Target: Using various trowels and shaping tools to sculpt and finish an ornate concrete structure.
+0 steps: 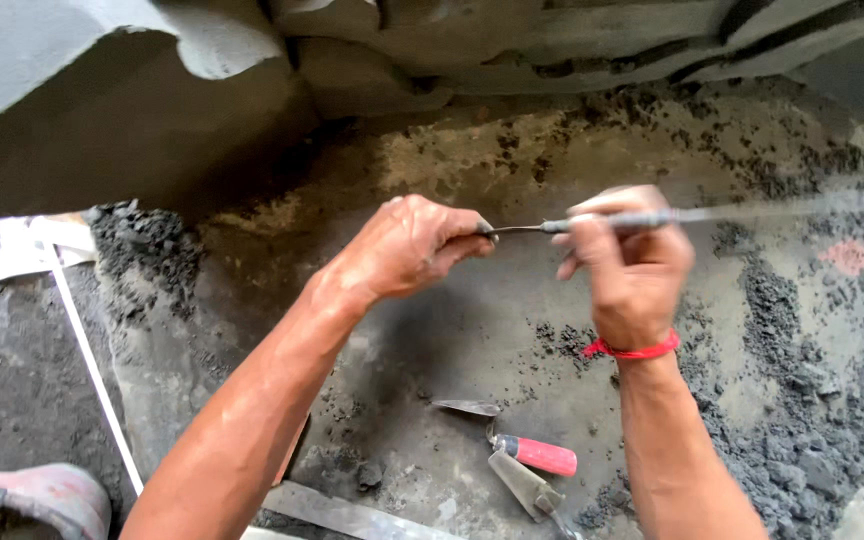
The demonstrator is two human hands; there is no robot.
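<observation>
Your left hand [407,245] pinched the thin tip of a stiff, light metal tool [592,224], your right hand [627,265] gripped its handle; hold it there, above the red-handled trowel [537,455]

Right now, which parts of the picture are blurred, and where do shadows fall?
Head view: the thin metal tool smears into a pale streak toward the right edge; both the left hand and right hand look sharp; deep shadow lies under the grey sculpted overhang at upper left.

Rough grey concrete floor [472,330] strewn with dark mortar crumbs [802,440]; a grey cement-coated wall [82,110] rises behind.
</observation>
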